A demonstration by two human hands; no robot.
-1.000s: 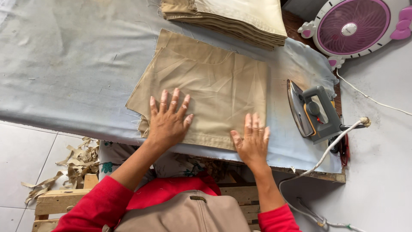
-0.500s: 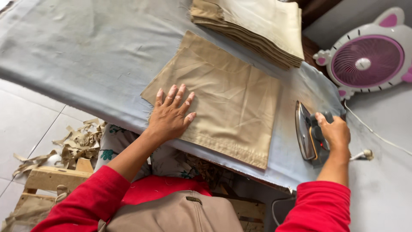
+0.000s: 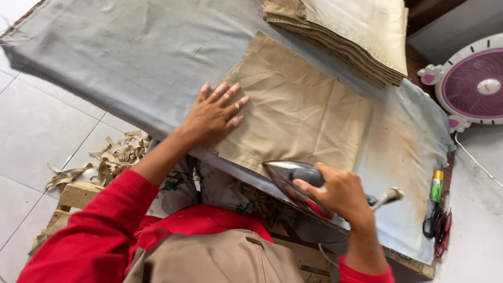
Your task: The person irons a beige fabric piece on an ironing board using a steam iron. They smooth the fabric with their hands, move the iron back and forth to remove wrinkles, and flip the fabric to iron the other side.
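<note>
On the grey padded ironing table (image 3: 120, 57), a tan fabric piece (image 3: 298, 112) lies spread flat, and everything else sits around it. At its near-left corner the left hand (image 3: 215, 115) presses down palm-flat with fingers spread, gripping nothing, apparently to keep the cloth from sliding or wrinkling. At its near edge the right hand (image 3: 338, 194) is closed around the handle of a metal clothes iron (image 3: 296, 183), soleplate tipped toward the fabric. Beyond the piece rests a stack of folded tan pieces (image 3: 351, 36); right of it, scissors (image 3: 437, 222) and a pink fan (image 3: 471, 86).
</note>
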